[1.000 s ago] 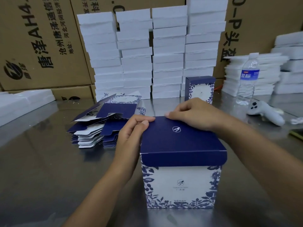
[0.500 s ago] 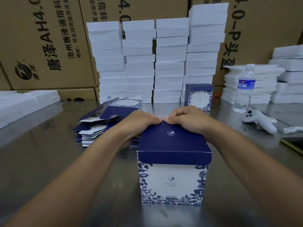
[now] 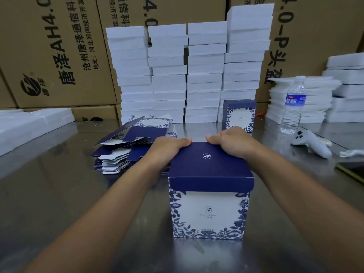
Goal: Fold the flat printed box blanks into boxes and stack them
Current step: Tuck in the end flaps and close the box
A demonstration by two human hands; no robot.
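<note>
A folded box (image 3: 208,211), white with blue leaf print and a dark blue lid, stands upright on the steel table (image 3: 59,194) in front of me. My left hand (image 3: 169,148) grips the lid's far left corner, fingers curled over the back edge. My right hand (image 3: 230,142) grips the far right part of the same edge. The lid lies flat, its front flap down over the box front. A pile of flat printed blanks (image 3: 126,150) lies left of the box. One finished box (image 3: 239,117) stands behind, near the foam stacks.
Tall stacks of white foam pieces (image 3: 189,75) line the back, with brown cartons (image 3: 49,46) behind. More foam sits at right (image 3: 315,99) and far left (image 3: 29,127). A water bottle (image 3: 293,107), a white controller (image 3: 311,144) and a dark flat device (image 3: 352,170) lie right.
My hands, which met at the middle of the lid's far edge, have slid apart toward its corners. The lid now sits flatter on the box.
</note>
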